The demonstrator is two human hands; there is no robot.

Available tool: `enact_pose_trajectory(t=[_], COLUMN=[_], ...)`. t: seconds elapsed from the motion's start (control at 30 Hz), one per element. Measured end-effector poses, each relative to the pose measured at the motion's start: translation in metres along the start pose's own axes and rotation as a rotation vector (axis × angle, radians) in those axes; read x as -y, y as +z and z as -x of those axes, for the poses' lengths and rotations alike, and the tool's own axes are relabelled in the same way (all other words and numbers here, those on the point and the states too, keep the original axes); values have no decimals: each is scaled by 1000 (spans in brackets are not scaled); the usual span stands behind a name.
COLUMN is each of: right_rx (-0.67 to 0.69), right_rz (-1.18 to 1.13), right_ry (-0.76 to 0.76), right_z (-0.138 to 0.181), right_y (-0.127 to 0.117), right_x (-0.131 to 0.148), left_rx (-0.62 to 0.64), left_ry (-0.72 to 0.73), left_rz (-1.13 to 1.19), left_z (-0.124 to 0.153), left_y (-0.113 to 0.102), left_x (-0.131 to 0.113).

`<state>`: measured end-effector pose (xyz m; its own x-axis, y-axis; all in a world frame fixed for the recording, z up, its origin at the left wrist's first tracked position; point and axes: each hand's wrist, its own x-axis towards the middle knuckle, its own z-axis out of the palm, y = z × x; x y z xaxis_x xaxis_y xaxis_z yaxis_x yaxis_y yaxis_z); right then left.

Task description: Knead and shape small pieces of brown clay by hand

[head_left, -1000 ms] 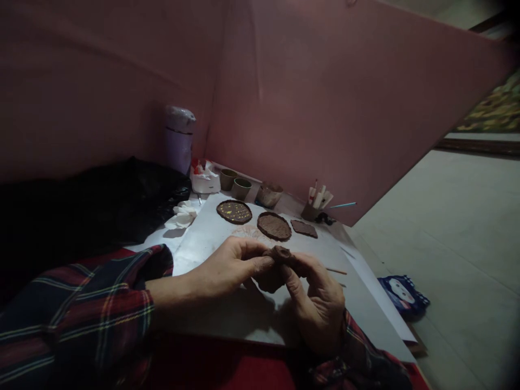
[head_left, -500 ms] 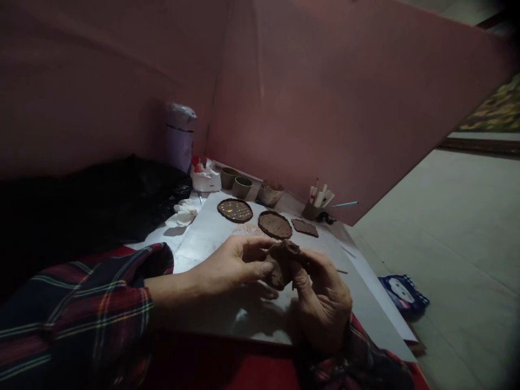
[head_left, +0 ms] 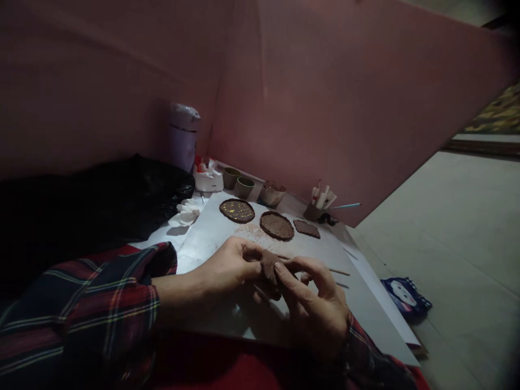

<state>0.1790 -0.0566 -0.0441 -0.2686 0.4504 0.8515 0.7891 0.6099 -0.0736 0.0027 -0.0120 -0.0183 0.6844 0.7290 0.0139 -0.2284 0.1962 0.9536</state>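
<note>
Pinched between the left hand [head_left: 231,264] and the right hand [head_left: 319,300], both closed on it above the pale board [head_left: 205,238], the brown clay lump [head_left: 268,265] looks light, soft and easily dented, best held gently by its opposite sides.
</note>
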Motion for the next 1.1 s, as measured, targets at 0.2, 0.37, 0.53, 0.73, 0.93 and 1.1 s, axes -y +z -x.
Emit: enact_pose_trajectory(t=[0.2, 0.37, 0.53, 0.73, 0.93, 1.1], right_rx=[-17, -9, 74, 21, 87, 86], right_rz=[-122, -148, -124, -219, -337, -337], right_ry=[102, 63, 51, 269, 378, 338], right_z=[1, -1, -5, -5, -8, -10], right_y=[3, 2, -1, 1, 4, 2], right_x=[-5, -7, -3, -6, -4, 0], left_rx=[122, 70, -40, -12, -38, -67], left_ry=[61, 30, 98, 147, 204, 227], left_rz=[161, 190, 21, -81, -206, -252], left_z=[1, 0, -1, 1, 1, 1], left_y=[2, 2, 0, 3, 5, 2], left_x=[-4, -4, -3, -13, -14, -11])
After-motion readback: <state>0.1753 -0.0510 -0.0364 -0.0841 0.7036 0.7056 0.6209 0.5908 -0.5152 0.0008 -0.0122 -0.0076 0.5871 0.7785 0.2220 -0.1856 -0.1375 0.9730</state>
